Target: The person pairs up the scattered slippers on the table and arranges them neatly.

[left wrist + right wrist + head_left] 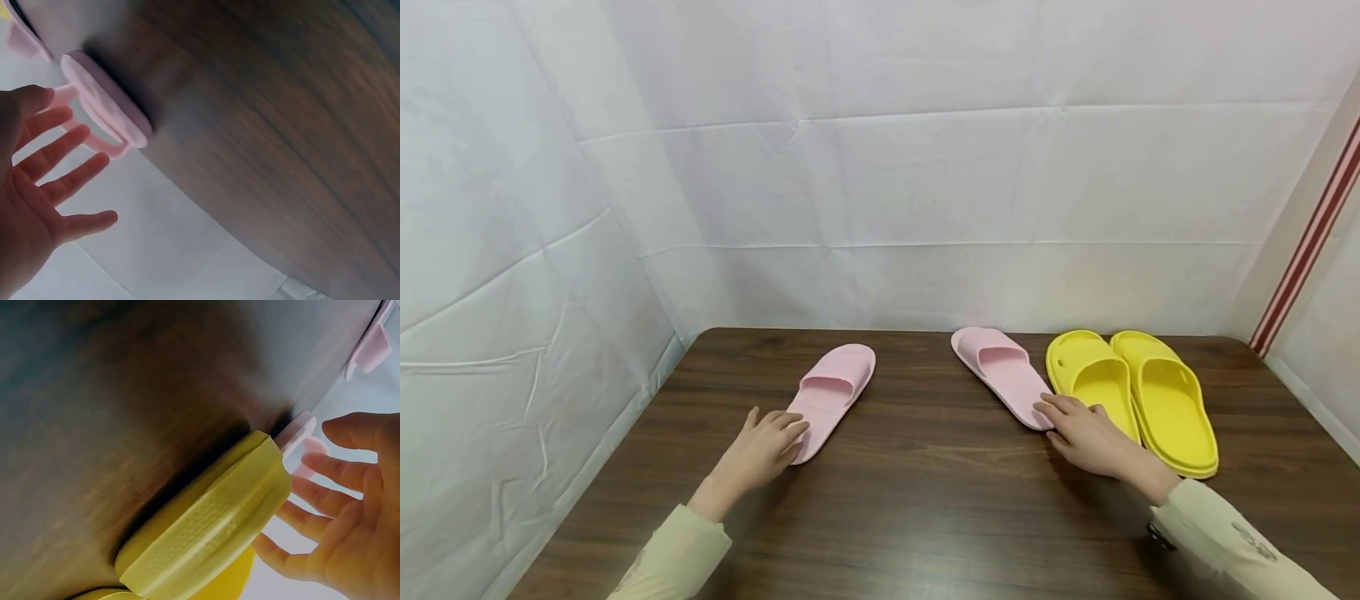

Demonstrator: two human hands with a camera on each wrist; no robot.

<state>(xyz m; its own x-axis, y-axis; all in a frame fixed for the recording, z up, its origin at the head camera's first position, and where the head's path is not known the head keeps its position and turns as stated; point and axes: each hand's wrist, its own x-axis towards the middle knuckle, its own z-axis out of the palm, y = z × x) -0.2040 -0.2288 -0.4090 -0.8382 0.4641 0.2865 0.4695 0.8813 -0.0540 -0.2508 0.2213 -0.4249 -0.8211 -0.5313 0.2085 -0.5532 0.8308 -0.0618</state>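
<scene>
Two pink slippers lie well apart on the dark wooden table. The left pink slipper (842,367) points away and to the right; over its heel end reaches my left hand (762,450), fingers spread in the left wrist view. The right pink slipper (992,367) has its toe toward the back edge, angled left. At its heel are the fingertips of my right hand (1093,437), which also covers part of a yellow slipper (1108,387). In the right wrist view those fingers are spaced apart and extended, with the yellow slipper's heel (212,512) beside them.
A second yellow slipper (1180,412) stands against the first at the right of the table (910,533). White cloth (925,183) hangs behind the table's back edge and along the left side. A red-striped strip (1307,242) runs down at the right.
</scene>
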